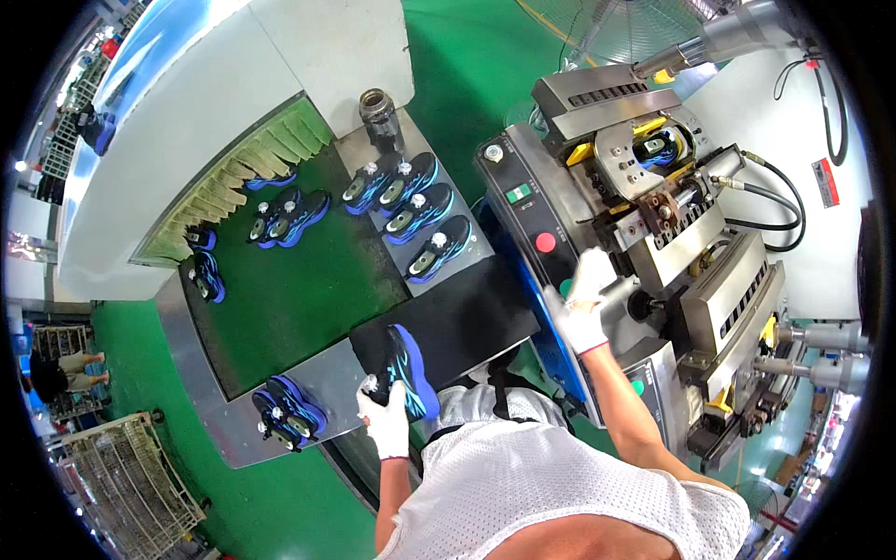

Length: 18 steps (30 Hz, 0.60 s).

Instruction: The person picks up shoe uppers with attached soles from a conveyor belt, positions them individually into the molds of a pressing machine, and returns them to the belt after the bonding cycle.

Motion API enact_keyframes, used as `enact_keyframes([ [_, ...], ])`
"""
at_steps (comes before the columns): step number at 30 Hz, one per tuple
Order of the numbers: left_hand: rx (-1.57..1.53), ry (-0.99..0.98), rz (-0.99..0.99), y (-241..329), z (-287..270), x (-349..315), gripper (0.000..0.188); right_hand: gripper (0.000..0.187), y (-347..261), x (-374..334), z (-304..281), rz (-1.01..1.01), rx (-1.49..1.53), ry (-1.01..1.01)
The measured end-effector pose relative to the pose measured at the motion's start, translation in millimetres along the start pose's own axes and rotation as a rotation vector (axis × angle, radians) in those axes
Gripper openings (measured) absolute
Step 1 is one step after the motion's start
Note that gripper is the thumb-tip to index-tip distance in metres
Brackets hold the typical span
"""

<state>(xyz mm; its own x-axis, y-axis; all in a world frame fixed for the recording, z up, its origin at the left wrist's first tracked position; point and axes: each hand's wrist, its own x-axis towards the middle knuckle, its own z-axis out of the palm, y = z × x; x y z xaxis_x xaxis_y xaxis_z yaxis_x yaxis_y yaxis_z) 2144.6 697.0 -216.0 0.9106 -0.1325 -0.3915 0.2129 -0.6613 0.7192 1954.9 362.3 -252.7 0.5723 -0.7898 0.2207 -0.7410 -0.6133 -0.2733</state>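
My left hand [385,420], in a white glove, grips a black and blue sports shoe [415,378] with a thick blue-purple sole. The shoe is at the near edge of the black mat [476,308], its sole turned to the right. My right hand [583,303], also gloved and slightly blurred, is over the machine's control panel beside a green button [566,287]. Its fingers are apart with nothing in them. Above that hand on the panel is a red button [546,243]. Inside the machine's far clamp sits another shoe [656,147].
Several matching shoes [420,213] line the grey ledge by a metal-topped jar [378,112]. More shoes [289,217] lie on the green belt [308,308] by the strip curtain [252,159]. A pair [289,411] is at the near left. Right stands the press machine [672,233].
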Motion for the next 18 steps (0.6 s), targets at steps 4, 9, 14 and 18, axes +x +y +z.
enact_keyframes([
  [4,-0.002,-0.03,-0.047,-18.8,-27.8,52.4,0.071,0.108,13.8,-39.4,42.4,0.026,-0.369,-0.339],
  [9,0.011,-0.059,-0.065,-31.7,-69.8,107.1,0.073,0.108,-99.5,9.0,47.2,0.288,0.186,-0.22],
  [14,0.006,-0.063,-0.064,-38.5,-104.1,153.6,0.064,0.092,-214.0,66.5,185.2,0.806,0.489,-0.396],
  [18,-0.005,-0.067,-0.05,-57.0,-117.6,190.3,0.064,0.069,-249.3,79.9,236.2,1.19,0.507,-0.23],
])
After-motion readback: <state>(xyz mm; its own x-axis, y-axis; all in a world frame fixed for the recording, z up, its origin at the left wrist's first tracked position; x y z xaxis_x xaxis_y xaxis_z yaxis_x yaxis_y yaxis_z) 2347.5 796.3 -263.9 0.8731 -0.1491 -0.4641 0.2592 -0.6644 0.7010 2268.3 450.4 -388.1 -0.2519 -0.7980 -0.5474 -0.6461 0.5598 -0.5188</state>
